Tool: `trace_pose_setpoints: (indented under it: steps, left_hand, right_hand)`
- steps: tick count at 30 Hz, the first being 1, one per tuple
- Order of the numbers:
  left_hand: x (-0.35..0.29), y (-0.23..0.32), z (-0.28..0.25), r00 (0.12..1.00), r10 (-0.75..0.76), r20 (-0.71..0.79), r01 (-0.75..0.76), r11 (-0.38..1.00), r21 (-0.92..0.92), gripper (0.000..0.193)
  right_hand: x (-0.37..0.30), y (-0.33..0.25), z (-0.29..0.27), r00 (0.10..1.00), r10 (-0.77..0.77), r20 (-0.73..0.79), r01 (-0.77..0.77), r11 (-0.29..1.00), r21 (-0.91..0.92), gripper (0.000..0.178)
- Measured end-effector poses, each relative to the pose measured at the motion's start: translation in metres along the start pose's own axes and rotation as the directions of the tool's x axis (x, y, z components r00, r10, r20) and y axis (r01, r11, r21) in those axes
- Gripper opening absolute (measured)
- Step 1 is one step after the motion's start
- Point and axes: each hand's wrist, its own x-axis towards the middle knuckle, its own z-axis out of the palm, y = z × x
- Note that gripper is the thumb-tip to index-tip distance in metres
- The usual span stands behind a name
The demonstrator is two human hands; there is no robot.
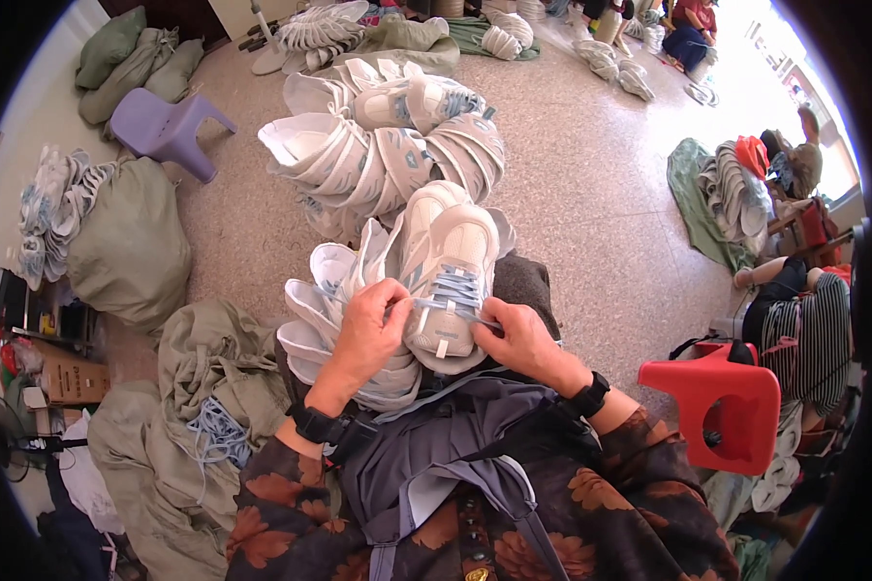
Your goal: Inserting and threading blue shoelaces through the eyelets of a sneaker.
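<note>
- Lacing step in hand: left hand [366, 324] and right hand [516, 334] are both pinching the light-blue lace [452, 290] across the white sneaker [448, 266] resting on the lap, between the hands.
- Next move likely calls for drawing the lace ends even while steadying the shoe.
- Stack of sneakers [334, 300] is crowding just left of the left hand.
- Spare blue laces [215, 433] are lying on the green sack [203, 349], lower left.
- Bigger sneaker pile [388, 145] sits beyond the hands; red stool [722, 402] off to the right.

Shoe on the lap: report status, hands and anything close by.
Left hand and right hand both pinching the blue lace. White shoe on lap, toe pointing away. Stacked shoes press against left side.
</note>
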Motion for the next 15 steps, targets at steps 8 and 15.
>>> trace_pose_setpoints:
  steps: [8, 15]
  left_hand:
    - [0.005, 0.013, 0.009, 0.961, 0.277, 0.021, -0.263, 0.883, 0.388, 0.019]
    - [-0.004, 0.007, -0.011, 0.968, 0.246, 0.048, -0.250, 0.928, 0.278, 0.007]
  right_hand:
    - [-0.008, 0.007, -0.005, 0.999, -0.025, 0.030, 0.025, 1.000, -0.009, 0.024]
    - [-0.042, 0.005, -0.070, 0.981, 0.188, 0.056, -0.179, 0.738, 0.651, 0.030]
